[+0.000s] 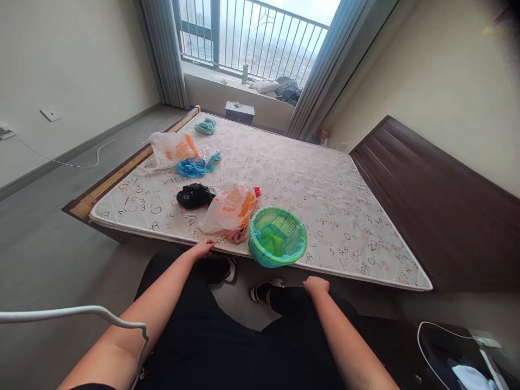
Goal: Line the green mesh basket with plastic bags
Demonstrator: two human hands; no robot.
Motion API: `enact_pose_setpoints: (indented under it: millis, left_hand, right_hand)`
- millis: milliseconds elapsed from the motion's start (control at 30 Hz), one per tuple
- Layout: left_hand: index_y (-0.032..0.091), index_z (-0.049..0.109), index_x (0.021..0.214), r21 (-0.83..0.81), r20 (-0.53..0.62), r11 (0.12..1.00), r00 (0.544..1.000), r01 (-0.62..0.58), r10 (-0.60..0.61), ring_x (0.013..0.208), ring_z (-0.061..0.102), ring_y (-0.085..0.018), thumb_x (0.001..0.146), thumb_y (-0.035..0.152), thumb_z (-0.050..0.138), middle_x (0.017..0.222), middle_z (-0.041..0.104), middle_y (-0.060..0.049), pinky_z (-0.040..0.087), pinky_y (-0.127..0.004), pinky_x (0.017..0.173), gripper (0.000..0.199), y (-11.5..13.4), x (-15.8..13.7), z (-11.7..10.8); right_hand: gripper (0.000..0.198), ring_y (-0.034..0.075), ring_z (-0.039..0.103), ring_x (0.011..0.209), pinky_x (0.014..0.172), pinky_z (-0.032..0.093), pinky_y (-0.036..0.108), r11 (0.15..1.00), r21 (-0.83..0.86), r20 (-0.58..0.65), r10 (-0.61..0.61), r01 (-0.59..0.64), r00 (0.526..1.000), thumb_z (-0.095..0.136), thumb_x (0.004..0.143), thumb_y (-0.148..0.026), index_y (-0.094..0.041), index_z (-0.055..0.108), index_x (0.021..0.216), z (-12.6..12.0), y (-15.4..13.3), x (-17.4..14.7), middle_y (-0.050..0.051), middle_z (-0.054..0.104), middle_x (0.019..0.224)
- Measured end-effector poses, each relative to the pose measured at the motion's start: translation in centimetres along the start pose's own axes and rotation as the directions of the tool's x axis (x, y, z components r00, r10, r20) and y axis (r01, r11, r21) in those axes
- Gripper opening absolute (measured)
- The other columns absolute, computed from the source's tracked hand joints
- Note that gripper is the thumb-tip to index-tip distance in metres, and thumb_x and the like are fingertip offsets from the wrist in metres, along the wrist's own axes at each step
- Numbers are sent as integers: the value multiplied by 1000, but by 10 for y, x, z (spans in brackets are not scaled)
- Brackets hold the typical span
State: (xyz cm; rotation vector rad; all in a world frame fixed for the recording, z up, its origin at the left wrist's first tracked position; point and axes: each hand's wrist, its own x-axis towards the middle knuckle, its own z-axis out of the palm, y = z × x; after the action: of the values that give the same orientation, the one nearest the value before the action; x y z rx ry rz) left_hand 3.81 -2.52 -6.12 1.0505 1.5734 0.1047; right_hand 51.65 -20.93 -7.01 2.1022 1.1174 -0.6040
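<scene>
My left hand (203, 249) rests by the near edge of the mattress (320, 173), fingers curled together and nothing visible in them. My right hand (317, 284) lies as a loose fist over my right knee, below the mattress edge. Between them, a green plastic basket (299, 230) lined with a thin blue-green bag stands at the mattress edge, touched by neither hand. Left of it lie a white and orange plastic bag (229, 208), a pink cloth (239, 234) and a bunched black plastic bag (195, 196). A small red item (257, 192) is behind the basket.
Farther back lie another white and orange bag (173, 149), a crumpled blue bag (195, 167) and a teal coiled bundle (205, 126). A dark headboard (439, 200) borders the right. A white cable (73, 311) crosses my left arm. A nightstand (239, 112) stands near the window.
</scene>
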Motion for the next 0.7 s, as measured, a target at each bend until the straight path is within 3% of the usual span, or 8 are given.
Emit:
enact_pose_setpoints:
  millis: [100,267,400,533,700]
  left_hand:
    - [20,61,120,16,5,1000,1000,-4,4,76,71,-16,95,31,52,112,75,-9,44,-22,57,29,-1,1,0]
    - [20,60,121,43,11,999,1000,-3,3,78,72,-17,95,36,53,116,74,-11,44,-22,57,32,-2,3,1]
    - [20,58,123,55,20,998,1000,-11,10,81,72,-17,97,34,48,118,73,-11,43,-21,57,31,-2,3,2]
    - [20,59,122,55,25,998,1000,-10,9,84,73,-18,98,34,48,118,73,-12,43,-22,58,30,-2,2,1]
    - [19,59,123,50,22,999,1000,-10,8,84,72,-18,97,33,49,118,73,-12,44,-23,61,31,-2,1,1]
  right_hand:
    - [48,35,58,132,98,49,52,1000,3,-8,12,-12,1000,48,100,-40,-16,62,140,0,2,0,22,62,140]
    - [41,32,64,126,98,49,47,1000,-4,-7,4,-4,1000,49,100,-36,-14,70,128,0,0,-1,21,67,133]
    - [46,34,60,130,105,44,53,1000,-14,-35,-8,8,999,50,99,-37,-15,63,138,-1,-2,-2,21,65,136]
    - [43,35,62,127,106,43,55,1000,-26,-24,2,-2,1000,49,100,-34,-11,68,132,-1,-3,-1,24,66,134]
    - [46,37,59,132,109,38,60,999,-42,-33,7,-8,999,50,99,-35,-14,64,138,1,-3,1,23,64,137]
